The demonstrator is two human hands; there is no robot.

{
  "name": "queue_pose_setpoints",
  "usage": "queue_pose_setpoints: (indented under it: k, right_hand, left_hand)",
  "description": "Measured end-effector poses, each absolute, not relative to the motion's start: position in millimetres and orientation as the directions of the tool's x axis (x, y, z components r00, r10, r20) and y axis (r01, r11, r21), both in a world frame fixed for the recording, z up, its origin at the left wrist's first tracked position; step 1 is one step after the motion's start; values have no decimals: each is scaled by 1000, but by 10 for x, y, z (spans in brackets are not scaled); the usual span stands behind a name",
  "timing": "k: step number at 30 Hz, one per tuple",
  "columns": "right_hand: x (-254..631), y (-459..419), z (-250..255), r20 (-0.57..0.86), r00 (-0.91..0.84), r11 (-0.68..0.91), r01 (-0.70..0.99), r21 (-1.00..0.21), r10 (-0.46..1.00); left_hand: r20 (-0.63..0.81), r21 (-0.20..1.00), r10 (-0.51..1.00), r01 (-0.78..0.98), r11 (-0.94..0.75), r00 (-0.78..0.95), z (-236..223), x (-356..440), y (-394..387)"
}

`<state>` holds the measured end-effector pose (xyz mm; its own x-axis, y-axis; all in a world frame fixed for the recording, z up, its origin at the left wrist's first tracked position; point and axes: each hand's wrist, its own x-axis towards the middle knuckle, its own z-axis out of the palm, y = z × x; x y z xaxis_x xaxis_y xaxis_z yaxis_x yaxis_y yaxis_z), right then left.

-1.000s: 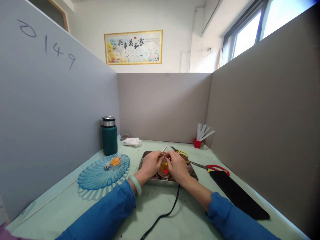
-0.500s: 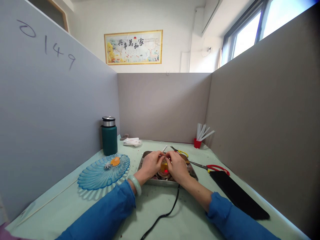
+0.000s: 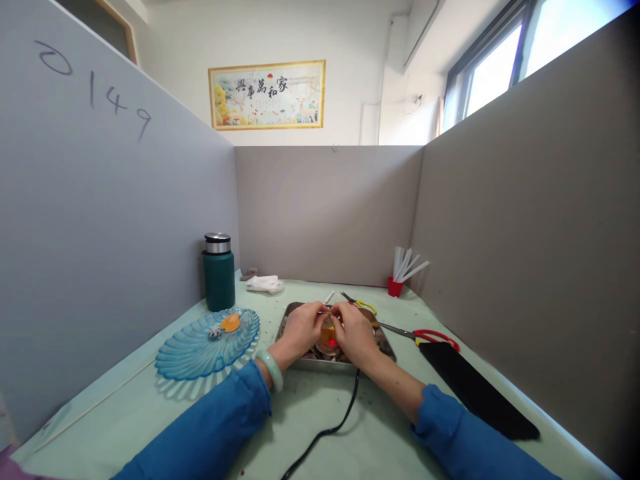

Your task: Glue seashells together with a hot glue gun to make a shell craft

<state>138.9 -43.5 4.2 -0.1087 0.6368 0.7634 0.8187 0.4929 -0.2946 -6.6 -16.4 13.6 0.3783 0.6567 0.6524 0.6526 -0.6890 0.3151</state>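
Note:
Over a metal tray [image 3: 320,365], my left hand [image 3: 303,327] and my right hand [image 3: 354,331] meet with their fingertips almost together. The fingers of both are pinched, and whatever lies between them is too small or too hidden to name. Below the hands, inside the tray, a yellowish device with a glowing red light [image 3: 332,343] shows among dark and pale pieces. A black cord [image 3: 330,432] runs from the tray's front toward me. Behind my fingertips, a thin white stick [image 3: 329,297] slants at the tray's back edge.
A blue scalloped plate [image 3: 190,360] holding an orange piece stands left, before a green bottle [image 3: 219,280]. Yellow-handled pliers [image 3: 367,307], red-handled scissors [image 3: 435,338] and a black flat strip [image 3: 480,390] lie right. A red cup [image 3: 395,287] with white sticks stands behind. Grey partitions enclose the table.

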Motion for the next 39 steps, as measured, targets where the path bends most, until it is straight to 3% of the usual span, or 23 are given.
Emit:
queue_pose_setpoints:
  k: [39]
  right_hand:
    - [1396,-427,39,756,-76,482,811,-333,650]
  left_hand:
    - [680,352,642,611,-709,354,162,-57,-211]
